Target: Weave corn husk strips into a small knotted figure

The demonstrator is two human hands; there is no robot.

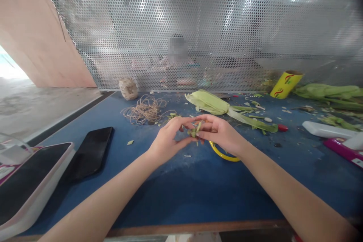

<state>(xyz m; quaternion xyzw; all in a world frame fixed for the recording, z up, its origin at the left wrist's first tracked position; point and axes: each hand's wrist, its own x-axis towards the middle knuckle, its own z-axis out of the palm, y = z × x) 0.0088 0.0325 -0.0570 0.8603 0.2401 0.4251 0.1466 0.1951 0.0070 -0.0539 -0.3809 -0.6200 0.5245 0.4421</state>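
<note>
My left hand [167, 140] and my right hand [222, 133] meet over the middle of the table, fingers curled toward each other. Between their fingertips is a small green piece of plant [194, 132], like a bit of stem or husk. Both hands appear closed on it, though some fingertips are hidden. Under my right hand lies a yellow ring [224, 155], partly covered, so I cannot tell what it belongs to. Just beyond the hands rests a bundle of pale green corn husk [211, 102] with a long tail pointing right.
Loose twine [146, 109] and a twine ball [128, 88] lie at the back left. A black phone [95, 151] is at left. A yellow tube [286, 84], more husks [329, 92] and a white-and-purple tool [330, 130] are at right. A perforated metal screen [198, 19] stands behind.
</note>
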